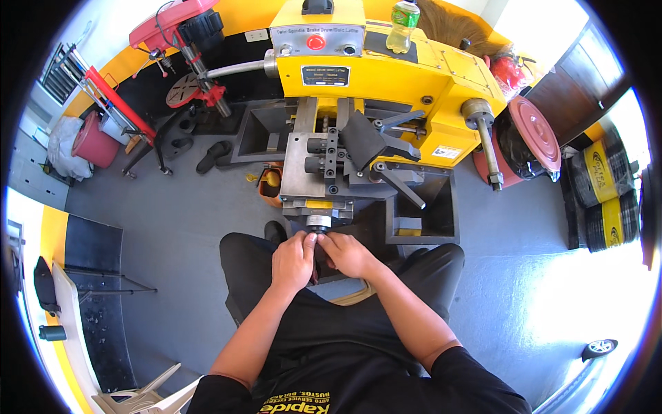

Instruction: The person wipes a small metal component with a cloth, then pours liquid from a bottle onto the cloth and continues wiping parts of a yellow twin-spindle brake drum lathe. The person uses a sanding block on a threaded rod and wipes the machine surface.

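My left hand (294,259) and my right hand (349,254) meet at the front of a yellow lathe (386,77). Both have their fingers curled around a dark hand crank, thumbs side by side on top. Most of the crank is covered by the hands. Just beyond the fingertips sits a silver graduated dial collar (318,221). Farther back, the steel cross slide (303,165) carries a tool block (332,162) with bolts. A dark flat guard (363,140) and clamp levers (400,185) stand to its right.
Steel chip trays (452,207) flank the slide. A green-capped bottle (403,26) stands on the lathe. At the back left is a red drill press (186,31); black slippers (214,156) lie on the floor. A lidded pink bin (534,134) and strapped black stacks (607,193) stand at right.
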Demonstrator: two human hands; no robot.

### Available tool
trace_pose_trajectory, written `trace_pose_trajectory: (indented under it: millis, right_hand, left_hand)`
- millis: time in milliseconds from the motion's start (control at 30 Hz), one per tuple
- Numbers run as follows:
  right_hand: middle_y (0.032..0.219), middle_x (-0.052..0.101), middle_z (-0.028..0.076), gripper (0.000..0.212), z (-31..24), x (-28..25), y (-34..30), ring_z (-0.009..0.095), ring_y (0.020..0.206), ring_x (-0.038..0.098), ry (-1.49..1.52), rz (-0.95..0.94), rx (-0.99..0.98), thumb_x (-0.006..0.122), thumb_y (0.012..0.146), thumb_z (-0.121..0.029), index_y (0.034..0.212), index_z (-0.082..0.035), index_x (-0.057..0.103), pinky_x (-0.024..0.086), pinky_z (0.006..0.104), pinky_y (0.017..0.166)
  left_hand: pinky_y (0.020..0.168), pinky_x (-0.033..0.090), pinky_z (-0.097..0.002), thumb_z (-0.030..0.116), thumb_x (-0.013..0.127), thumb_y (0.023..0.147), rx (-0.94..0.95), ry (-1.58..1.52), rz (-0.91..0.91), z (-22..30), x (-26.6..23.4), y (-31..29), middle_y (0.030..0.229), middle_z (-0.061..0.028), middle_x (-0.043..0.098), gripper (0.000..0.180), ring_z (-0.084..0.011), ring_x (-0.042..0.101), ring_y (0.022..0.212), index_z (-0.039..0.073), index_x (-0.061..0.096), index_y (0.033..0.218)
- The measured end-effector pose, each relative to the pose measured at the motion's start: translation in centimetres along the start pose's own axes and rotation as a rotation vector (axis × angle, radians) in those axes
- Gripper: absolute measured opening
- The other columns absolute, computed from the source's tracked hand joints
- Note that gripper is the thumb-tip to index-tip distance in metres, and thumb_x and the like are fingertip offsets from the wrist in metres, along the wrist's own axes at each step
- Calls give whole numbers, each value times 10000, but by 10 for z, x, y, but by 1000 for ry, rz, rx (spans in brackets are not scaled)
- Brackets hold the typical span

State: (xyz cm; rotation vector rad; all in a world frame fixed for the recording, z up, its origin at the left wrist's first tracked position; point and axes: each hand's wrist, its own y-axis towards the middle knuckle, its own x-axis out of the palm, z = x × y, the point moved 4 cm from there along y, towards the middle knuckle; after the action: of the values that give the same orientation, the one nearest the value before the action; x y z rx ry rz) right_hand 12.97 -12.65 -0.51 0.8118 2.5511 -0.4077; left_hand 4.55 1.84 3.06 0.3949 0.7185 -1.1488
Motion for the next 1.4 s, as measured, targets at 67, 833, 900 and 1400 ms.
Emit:
trace_pose_trajectory:
  millis: [67, 833, 900, 1400]
  right_hand:
    - [866, 762, 237, 542, -24, -6, -4, 400, 813, 762, -287, 82, -20, 518, 1133, -457, 1008, 22, 739, 615, 513, 781]
    - [846, 663, 7, 549, 11, -2, -5, 138, 788, 642, 612, -146, 213, 522, 1167, -556, 1042, -49, 692, 536, 311, 759]
    - [838, 643, -5, 542, 16, 2, -1, 124, 790, 626, 621, -163, 212, 523, 1165, -564, 1065, -60, 698, 514, 293, 761]
    - [799, 768, 212, 613, -59, -24, -7, 418, 811, 781, -328, 254, 257, 679, 1023, -607, 842, -25, 751, 608, 538, 766]
  left_hand:
    - [703, 546, -516, 418, 509, 1176, -38, -147, -44, -14, 7, 0, 840, -186, 738, 468, -398, 736, 777, 28, 678, 979]
    - [680, 542, -330, 524, 515, 1176, -222, -827, -84, -43, 40, -1, 808, -64, 705, 594, -156, 675, 727, -5, 686, 966]
    - [668, 579, -317, 547, 530, 1162, -220, -885, -75, -42, 38, 0, 822, -87, 723, 603, -175, 724, 751, 8, 685, 942]
    - [742, 478, -329, 502, 570, 1122, -506, -1639, -461, -51, 75, -10, 772, 27, 577, 383, -115, 450, 625, 137, 686, 1125]
